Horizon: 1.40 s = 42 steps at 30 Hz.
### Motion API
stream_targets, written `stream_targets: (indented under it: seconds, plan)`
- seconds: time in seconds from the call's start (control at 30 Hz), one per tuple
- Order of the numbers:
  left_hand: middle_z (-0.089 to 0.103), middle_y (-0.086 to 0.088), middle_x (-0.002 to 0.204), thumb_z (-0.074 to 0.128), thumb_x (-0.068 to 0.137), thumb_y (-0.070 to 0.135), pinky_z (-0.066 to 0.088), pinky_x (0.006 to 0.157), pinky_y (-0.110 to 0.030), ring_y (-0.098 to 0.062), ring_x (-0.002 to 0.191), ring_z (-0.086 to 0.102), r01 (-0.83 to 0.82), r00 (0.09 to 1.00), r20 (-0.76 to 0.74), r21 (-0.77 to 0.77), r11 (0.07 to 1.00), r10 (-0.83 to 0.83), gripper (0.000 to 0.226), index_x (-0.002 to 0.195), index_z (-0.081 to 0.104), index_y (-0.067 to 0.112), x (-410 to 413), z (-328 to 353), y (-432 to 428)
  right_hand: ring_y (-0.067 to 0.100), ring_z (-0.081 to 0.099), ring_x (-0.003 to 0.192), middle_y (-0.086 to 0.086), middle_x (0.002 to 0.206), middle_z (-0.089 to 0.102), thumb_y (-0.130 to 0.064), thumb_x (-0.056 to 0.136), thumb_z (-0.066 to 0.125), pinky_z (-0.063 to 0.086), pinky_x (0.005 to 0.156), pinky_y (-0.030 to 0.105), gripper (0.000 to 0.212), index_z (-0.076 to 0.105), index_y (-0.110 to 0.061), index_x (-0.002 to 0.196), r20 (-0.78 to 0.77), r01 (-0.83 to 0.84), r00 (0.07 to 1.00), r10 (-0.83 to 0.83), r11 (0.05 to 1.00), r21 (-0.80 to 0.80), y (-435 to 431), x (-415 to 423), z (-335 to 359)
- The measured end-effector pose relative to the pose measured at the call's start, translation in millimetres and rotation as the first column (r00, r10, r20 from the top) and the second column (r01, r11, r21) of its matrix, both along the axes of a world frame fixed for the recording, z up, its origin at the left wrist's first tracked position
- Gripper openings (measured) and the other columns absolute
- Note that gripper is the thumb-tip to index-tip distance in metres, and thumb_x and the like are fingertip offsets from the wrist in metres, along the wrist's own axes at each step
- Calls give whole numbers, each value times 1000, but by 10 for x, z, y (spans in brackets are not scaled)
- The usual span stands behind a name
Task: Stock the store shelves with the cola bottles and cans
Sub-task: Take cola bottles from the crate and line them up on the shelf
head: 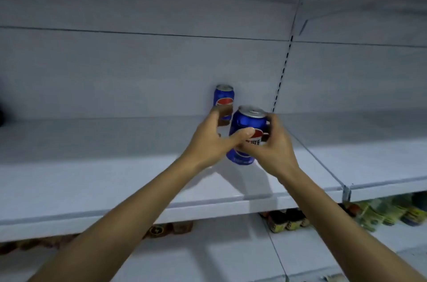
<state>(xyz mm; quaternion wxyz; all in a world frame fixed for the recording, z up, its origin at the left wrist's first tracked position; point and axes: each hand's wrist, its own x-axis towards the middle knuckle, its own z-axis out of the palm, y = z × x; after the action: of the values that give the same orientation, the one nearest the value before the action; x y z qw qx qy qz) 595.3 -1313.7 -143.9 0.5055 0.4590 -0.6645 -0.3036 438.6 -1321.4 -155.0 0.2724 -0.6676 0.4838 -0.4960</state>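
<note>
Dim, bluish light; soft blur thruout, wide-angle bending at edges.

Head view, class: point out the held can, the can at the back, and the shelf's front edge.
held can [243, 121]: head view, blue side just under the rim.
back can [224, 99]: head view, on its logo.
shelf [219, 206]: head view, bare stretch of the front edge.

The near can [246, 122] is deep blue with a silver top and a round red, white and blue emblem with white lettering. The far can [223, 98], by the shelf's back edge, shows the same blue, silver top and red-and-white emblem. The shelf [104, 166] is pale grey-white, as is the back panel [138, 69], which has a slotted strip [280, 80] dotted black. Under the shelf's front edge sit blurred yellow-green packs [381, 212] and brown goods [166, 229].
</note>
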Motion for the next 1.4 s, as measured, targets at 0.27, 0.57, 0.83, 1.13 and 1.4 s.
stream_targets:
  seconds: [0.27,0.57,0.83,1.13,1.4]
  plan:
    - [46,4,137,71,82,37,37,82,-15,-3,112,45,-111,934,346,43,993,89,66,139,41,23,63,-91,-841,17,60,97,-3,111,60,-21,63,88,49,79,29,80,41,-17,128,-112,52,993,-39,992,119,-1261,-194,-96]
    - [25,-8,153,73,74,52,34,108,-50,-31,138,27,-218,653,738,-35,975,172,96,147,26,12,-177,128,-1639,29,62,104,12,122,61,-25,60,91,44,73,29,85,40,-9,126,-146,42,989,-27,994,101,-2052,-127,-222]
    - [25,-4,155,68,82,39,30,109,-46,-28,140,23,-264,516,831,-78,961,209,85,148,22,15,-155,118,-1819,28,63,103,9,118,61,-33,52,94,52,81,37,86,39,-12,115,-138,50,990,-35,993,105,-2360,-81,-277]
    - [24,-6,155,75,76,33,26,113,-44,-26,143,20,-229,515,840,-54,972,168,92,148,21,11,-116,93,-1885,28,62,103,9,119,58,-39,49,94,51,80,36,87,37,-14,111,-171,8,985,7,996,85,-2533,-63,-284]
    - [23,-10,155,79,74,33,12,118,-32,-25,145,15,-242,567,800,-68,968,198,98,148,20,7,-176,54,-1842,30,58,113,13,127,56,-23,58,92,48,92,35,89,41,-7,130,-153,-92,983,102,993,75,-2625,-128,-352]
